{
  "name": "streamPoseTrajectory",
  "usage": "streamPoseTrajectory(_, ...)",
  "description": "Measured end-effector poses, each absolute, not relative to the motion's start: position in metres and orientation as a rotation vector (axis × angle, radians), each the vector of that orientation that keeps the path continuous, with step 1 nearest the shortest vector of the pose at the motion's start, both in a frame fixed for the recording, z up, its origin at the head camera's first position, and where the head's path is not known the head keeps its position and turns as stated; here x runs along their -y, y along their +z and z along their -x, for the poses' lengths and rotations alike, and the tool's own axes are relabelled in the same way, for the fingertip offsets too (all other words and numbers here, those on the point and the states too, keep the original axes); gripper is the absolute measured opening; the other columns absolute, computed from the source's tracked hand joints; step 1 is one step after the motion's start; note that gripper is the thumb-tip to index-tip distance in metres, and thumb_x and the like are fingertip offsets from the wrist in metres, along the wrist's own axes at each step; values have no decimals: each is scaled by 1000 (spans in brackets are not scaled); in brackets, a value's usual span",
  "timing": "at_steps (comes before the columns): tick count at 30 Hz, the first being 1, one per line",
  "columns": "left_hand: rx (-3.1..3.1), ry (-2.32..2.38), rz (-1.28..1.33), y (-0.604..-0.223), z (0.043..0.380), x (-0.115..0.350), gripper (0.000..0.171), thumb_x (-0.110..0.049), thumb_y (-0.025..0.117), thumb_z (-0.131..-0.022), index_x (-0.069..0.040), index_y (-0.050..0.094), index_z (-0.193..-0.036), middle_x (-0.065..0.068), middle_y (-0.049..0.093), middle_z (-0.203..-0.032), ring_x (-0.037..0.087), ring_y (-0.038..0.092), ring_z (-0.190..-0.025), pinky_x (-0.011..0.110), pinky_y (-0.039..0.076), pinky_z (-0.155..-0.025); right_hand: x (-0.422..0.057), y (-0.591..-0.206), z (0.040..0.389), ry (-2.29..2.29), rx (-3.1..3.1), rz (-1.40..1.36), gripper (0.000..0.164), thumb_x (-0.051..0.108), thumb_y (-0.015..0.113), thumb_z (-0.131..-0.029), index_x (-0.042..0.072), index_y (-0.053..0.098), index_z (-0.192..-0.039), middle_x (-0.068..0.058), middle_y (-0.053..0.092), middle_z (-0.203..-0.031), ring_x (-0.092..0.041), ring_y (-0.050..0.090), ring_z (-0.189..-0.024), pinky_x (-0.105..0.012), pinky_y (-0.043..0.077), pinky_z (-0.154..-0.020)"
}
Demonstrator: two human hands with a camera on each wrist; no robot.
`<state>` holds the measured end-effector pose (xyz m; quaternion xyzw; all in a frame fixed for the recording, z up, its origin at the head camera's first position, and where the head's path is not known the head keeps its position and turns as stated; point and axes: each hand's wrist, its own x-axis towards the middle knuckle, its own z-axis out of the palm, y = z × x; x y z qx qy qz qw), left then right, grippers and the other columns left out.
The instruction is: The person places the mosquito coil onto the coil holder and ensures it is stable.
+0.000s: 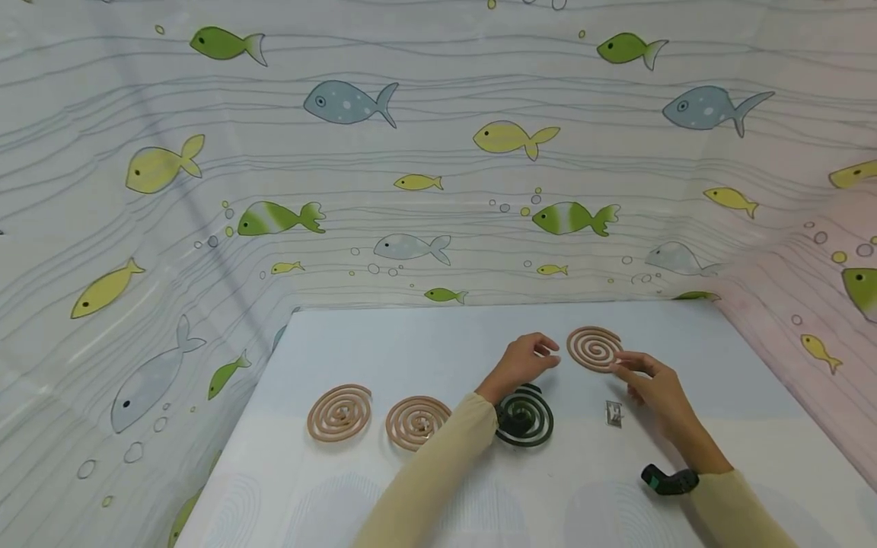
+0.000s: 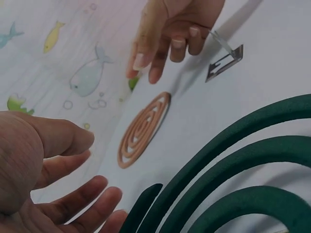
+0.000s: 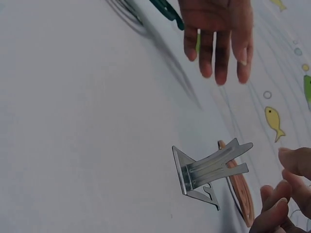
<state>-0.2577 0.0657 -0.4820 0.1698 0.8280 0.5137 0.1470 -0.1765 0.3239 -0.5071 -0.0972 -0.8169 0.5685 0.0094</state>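
A flat brown mosquito coil (image 1: pixel 594 350) lies on the table between my two hands. My right hand (image 1: pixel 651 384) hovers at its right side, fingers loosely bent; the left wrist view shows its fingertips apart from the coil. My left hand (image 1: pixel 524 359) is held up left of that coil, fingers relaxed and holding nothing. Below the left hand is a dark green coil (image 1: pixel 544 426), partly behind the sleeve. Close to the right hand stands a small metal coil stand (image 3: pixel 209 170), its thin tongue bent up from the flat base.
Two more brown coils, a far-left one (image 1: pixel 339 412) and one (image 1: pixel 404 423) partly covered by the left sleeve, sit on the white table (image 1: pixel 384 342). A fish-patterned sheet (image 1: pixel 466 198) walls in the back and sides. A black band (image 1: pixel 670 481) is on the right wrist.
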Motion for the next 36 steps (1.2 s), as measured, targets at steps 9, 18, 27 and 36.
streamPoseTrajectory(9,-2384,1459,-462,-489,267,-76,22,-23,73,-98,-14,71,-118,-3,65,-106,11,59,-94,29,51,-75,-327,-507,185,1756,2584,412,65,43,70,-99,9,49,-150,-8,59,-118,-13,54,-72,-29,46,-61)
streamPoseTrajectory(18,-2374,1457,-429,-483,276,-86,29,-23,74,-97,-12,69,-124,0,64,-106,12,61,-84,30,50,-71,-331,-510,195,1755,2568,512,70,43,71,-98,10,45,-154,-9,57,-118,-13,52,-69,-27,48,-58)
streamPoseTrajectory(27,-2287,1509,-397,-490,278,-97,34,-19,74,-96,-9,67,-128,4,64,-114,15,63,-81,29,51,-69,-338,-513,203,1773,2590,552,74,38,71,-99,8,37,-159,-7,56,-106,-10,50,-62,-26,47,-53)
streamPoseTrajectory(36,-2257,1543,-390,-496,280,-104,39,-17,74,-96,-7,65,-133,12,62,-129,28,66,-85,36,52,-70,-343,-517,212,1778,2628,601,71,35,70,-100,7,39,-158,-5,50,-87,-10,47,-58,-26,46,-50)
